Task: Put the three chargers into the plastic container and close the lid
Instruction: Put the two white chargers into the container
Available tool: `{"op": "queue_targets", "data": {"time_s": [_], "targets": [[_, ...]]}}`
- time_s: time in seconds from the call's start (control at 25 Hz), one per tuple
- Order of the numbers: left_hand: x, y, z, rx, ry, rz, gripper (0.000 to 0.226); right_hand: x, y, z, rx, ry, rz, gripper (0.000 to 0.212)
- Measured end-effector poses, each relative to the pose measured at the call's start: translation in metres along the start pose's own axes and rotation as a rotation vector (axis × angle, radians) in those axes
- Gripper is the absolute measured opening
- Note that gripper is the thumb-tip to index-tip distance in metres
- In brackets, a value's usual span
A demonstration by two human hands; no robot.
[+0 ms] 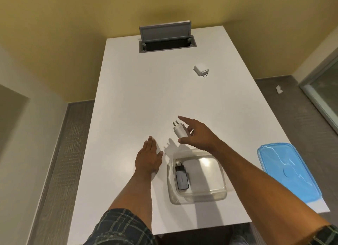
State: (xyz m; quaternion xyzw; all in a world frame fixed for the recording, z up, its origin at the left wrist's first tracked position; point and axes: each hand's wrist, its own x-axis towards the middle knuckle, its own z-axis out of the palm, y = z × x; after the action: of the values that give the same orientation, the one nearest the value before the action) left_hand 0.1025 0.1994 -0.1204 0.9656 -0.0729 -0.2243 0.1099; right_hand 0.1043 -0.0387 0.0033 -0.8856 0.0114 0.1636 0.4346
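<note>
Our right hand (196, 135) clamped on a white charger (180, 131) above the tabletop (137, 98), our left hand (148, 157) flat and empty, black charger (181, 177) inside the clear container (197, 197), second white charger (201, 70) far off, blue lid (287, 173) lying right.

A long white table (139, 98) runs up the frame's middle, a grey cable hatch (165, 38) open at its far end. Yellow walls (73, 34) fill the top; grey carpet (60, 162) flanks both sides. At right edge, possibly a glass door (323, 91).
</note>
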Motion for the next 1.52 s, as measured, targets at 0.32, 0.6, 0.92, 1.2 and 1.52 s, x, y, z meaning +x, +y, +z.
{"op": "queue_targets", "data": {"time_s": [0.32,0.6,0.92,1.2,1.52], "targets": [[-0.029,0.023,0.015,0.052,-0.179,0.026,0.072,-0.041,0.013,-0.008,-0.232,-0.258,0.15,0.066],[-0.04,0.017,0.029,0.084,-0.241,-0.018,0.078,-0.061,0.04,0.017,-0.465,-0.295,0.263,0.065],[-0.04,0.016,0.033,0.042,-0.23,-0.026,0.077,-0.067,0.063,0.061,-0.484,-0.139,0.347,0.05],[-0.041,0.016,0.033,0.013,-0.224,-0.034,0.076,-0.063,0.062,0.076,-0.586,-0.074,0.324,0.06],[-0.041,0.018,0.032,0.023,-0.236,-0.034,0.076,-0.061,0.066,0.075,-0.573,-0.106,0.307,0.065]]}}
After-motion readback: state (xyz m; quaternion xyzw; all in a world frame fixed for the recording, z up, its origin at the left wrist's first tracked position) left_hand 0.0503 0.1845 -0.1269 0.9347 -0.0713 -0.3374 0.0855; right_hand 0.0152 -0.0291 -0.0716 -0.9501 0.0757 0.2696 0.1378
